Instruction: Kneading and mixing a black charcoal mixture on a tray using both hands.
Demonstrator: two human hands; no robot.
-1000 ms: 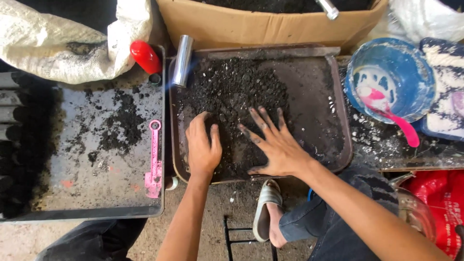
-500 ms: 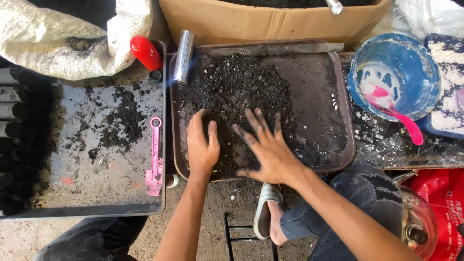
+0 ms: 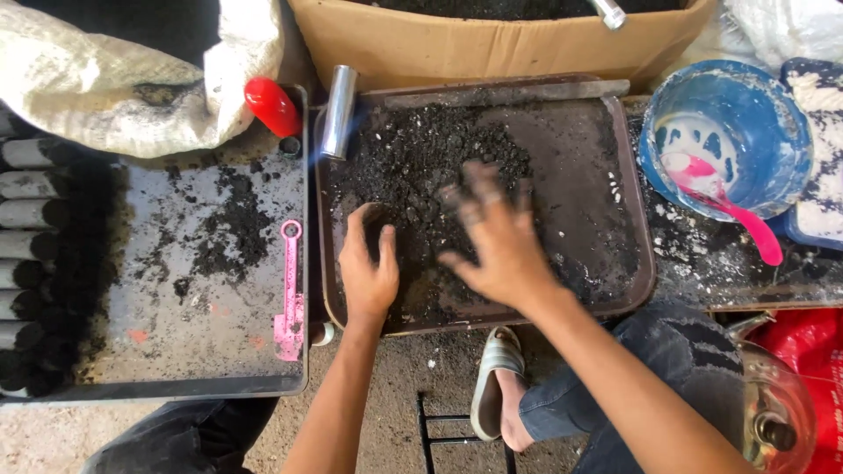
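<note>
Black crumbly mix (image 3: 430, 167) in brown tray (image 3: 634, 175)

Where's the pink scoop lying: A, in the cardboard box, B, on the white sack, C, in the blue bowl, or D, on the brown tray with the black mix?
C: the pink scoop rests in the blue bowl, its handle sticking out over the rim.
</note>
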